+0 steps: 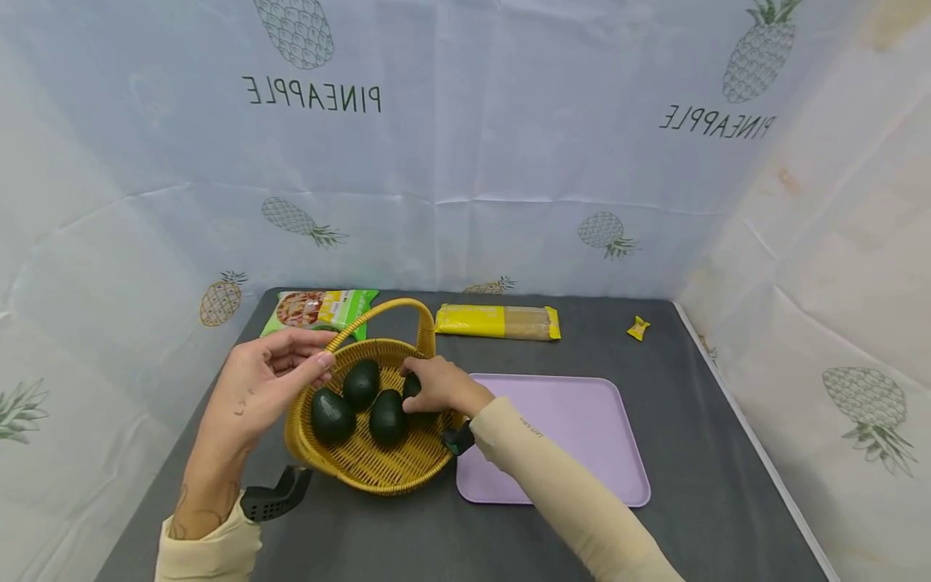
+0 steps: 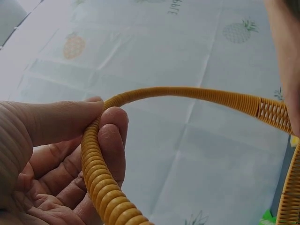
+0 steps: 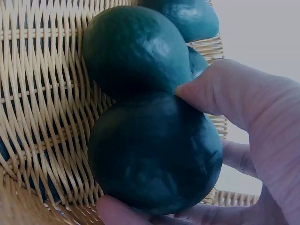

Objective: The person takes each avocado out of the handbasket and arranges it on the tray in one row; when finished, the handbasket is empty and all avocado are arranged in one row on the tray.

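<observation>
A yellow wicker basket [image 1: 371, 477] with a tall arched handle [image 2: 178, 92] stands on the dark table, several dark green avocados inside. My left hand [image 1: 254, 388] pinches one side of that handle between thumb and fingers. Reaching into the basket from the right, my right hand [image 1: 442, 385] grips the rightmost avocado [image 3: 154, 154], thumb on one side and fingers curled round the other. Another avocado [image 3: 136, 49] lies right against it in the right wrist view. Further left in the basket are an avocado [image 1: 333, 416] by the wall and one [image 1: 361, 384] behind it.
Right of the basket lies a flat lilac tray [image 1: 582, 436], partly under my right forearm. Along the back are a green food bag [image 1: 320, 309], a yellow pack of noodles [image 1: 498, 322] and a small yellow wrapped candy [image 1: 638, 327]. Pineapple-printed cloth [image 1: 509, 145] surrounds the table.
</observation>
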{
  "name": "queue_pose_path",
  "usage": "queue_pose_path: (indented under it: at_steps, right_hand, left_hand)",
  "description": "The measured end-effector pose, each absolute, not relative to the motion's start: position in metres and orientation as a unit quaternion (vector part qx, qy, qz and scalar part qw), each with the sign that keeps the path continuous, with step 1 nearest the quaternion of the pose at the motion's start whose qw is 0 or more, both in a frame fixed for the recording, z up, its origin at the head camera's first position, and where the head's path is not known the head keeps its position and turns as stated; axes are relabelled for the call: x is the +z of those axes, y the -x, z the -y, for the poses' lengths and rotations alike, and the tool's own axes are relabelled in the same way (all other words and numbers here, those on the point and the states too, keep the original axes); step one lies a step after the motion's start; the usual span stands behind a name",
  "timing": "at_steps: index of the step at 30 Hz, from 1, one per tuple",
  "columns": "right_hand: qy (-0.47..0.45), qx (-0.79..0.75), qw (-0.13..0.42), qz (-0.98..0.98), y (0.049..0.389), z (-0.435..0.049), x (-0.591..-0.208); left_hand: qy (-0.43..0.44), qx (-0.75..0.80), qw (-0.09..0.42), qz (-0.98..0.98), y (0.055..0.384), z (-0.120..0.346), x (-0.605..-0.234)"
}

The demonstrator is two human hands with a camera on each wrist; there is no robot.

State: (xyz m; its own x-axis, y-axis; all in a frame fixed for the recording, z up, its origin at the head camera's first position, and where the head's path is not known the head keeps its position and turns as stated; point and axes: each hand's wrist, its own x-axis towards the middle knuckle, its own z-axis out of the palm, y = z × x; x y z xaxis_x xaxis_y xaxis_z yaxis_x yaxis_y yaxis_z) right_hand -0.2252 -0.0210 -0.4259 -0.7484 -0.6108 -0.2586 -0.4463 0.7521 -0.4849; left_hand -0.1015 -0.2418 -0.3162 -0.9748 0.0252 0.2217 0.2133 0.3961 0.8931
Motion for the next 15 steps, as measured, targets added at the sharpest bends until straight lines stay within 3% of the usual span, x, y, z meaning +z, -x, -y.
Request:
queue_pose_path:
  at_steps: [15]
  right_hand:
    - [0.314,-0.280,0.165,-0.892,0.214,-0.014,-0.408]
  left_hand:
    - [0.082,-0.543,0.087,0.831,0.101,0.243,-0.316]
